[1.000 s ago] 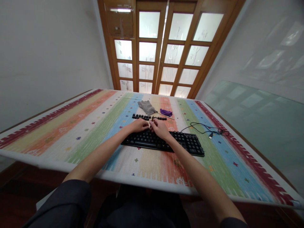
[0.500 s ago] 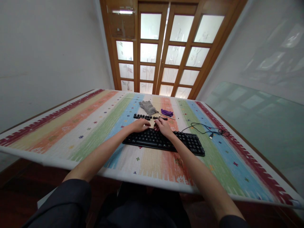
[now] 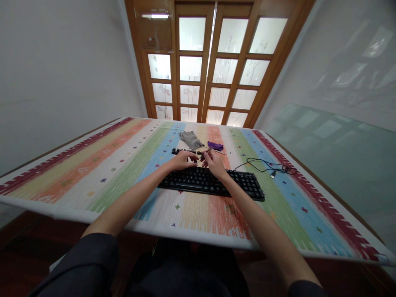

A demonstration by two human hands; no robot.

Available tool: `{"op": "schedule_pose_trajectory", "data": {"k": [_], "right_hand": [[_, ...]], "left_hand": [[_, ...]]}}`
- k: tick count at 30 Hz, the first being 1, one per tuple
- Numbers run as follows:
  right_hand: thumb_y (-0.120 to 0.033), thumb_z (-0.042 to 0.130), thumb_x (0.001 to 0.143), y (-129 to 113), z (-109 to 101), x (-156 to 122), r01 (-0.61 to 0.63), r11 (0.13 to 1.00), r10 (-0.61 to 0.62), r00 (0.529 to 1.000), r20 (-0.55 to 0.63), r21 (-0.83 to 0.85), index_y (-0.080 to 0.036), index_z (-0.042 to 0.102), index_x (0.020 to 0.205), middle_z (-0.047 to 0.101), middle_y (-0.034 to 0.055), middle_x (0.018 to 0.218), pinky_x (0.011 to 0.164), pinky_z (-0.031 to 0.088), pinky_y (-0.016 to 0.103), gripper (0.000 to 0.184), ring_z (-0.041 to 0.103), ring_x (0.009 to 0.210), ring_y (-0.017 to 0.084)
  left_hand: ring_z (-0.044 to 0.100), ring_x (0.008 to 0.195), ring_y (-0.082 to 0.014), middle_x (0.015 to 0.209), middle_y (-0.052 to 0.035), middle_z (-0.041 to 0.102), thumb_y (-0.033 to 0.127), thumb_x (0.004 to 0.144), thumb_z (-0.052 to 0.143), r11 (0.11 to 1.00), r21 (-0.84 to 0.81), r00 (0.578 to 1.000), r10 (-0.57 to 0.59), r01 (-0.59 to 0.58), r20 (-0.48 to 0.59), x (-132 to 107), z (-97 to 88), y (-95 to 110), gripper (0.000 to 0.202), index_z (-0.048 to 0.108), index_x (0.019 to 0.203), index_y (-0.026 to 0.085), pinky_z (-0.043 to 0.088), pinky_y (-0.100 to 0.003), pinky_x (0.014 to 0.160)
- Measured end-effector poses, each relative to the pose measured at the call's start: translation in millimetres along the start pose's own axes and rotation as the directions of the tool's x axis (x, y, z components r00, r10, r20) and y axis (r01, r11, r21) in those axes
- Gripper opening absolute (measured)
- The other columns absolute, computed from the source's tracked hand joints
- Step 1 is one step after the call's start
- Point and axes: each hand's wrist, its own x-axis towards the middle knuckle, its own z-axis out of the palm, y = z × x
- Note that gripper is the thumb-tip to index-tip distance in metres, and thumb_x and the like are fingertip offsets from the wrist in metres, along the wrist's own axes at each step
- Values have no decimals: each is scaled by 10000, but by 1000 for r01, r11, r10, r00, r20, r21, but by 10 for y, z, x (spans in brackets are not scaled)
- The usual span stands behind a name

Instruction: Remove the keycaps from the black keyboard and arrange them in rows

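Note:
A black keyboard [image 3: 192,178] lies on the striped tablecloth, its top row of keys partly hidden by my hands. Just above its far edge, my left hand [image 3: 184,160] pinches what looks like a small black keycap [image 3: 195,162] between thumb and fingers. Close beside it, my right hand [image 3: 214,162] is closed on a slim tool with a dark handle [image 3: 202,157]; its pale tip points toward my left fingertips. Too little of the tool shows to tell its kind. Several loose black keycaps [image 3: 182,151] lie in rows behind my hands.
Behind the keycaps lie a grey cloth [image 3: 190,140] and a crumpled purple cloth [image 3: 215,145], with a thin rod [image 3: 218,151] near them. The keyboard's cable [image 3: 262,164] coils to the right, its USB plug [image 3: 272,174] on the cloth. Glass-paned doors [image 3: 213,74] stand beyond the table.
Both hands have risen slightly off the keyboard's far edge. The tool has come up from the keys toward my left fingertips, and the left fingers have parted a little around a small dark piece.

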Motion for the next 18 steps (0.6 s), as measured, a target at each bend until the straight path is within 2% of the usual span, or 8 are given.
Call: {"op": "schedule_pose_trajectory", "data": {"k": [4, 8, 11, 14, 18], "right_hand": [[-642, 469, 880, 0, -13, -29, 6, 1000, -7, 999, -42, -29, -189, 526, 923, 640, 9, 694, 482, 465, 241, 458, 585, 481, 116], [-654, 455, 881, 7, -29, -21, -11, 1000, 7, 988, -155, -27, -192, 519, 903, 641, 8, 688, 454, 448, 233, 467, 582, 470, 115], [-659, 453, 878, 15, -56, -7, -33, 999, 29, 973, -227, -15, -201, 503, 890, 630, -2, 664, 430, 432, 223, 461, 577, 458, 115], [-640, 452, 889, 29, -90, -11, -30, 999, 21, 967, -255, -32, -205, 494, 872, 623, -9, 648, 442, 435, 220, 438, 578, 457, 113], [-627, 461, 892, 43, -131, -42, -34, 999, 25, 972, -236, -37, -202, 500, 876, 629, -3, 659, 449, 440, 224, 427, 581, 461, 115]], "left_hand": [[660, 741, -156, 829, -60, 745, 255, 741, 743, 1000, -18, 999, -6, 5, -46, 32, 31, -43, 250, 737, 956, 128, 506, -257, 696], [661, 733, -151, 832, -63, 750, 255, 746, 746, 995, -91, 989, -46, 33, -143, 93, 58, -95, 250, 736, 961, 128, 516, -258, 713], [661, 741, -153, 853, -63, 749, 251, 774, 716, 996, -73, 980, -61, 48, -188, 159, 65, -126, 210, 736, 948, 136, 519, -264, 723], [658, 754, -161, 868, -61, 744, 229, 767, 717, 999, 17, 986, -43, 46, -161, 226, 73, -148, 209, 730, 954, 138, 518, -269, 725], [651, 828, -187, 898, -56, 739, 171, 744, 721, 979, 205, 999, 14, -4, -48, 309, 102, -191, 231, 723, 974, 151, 511, -296, 790]]}}
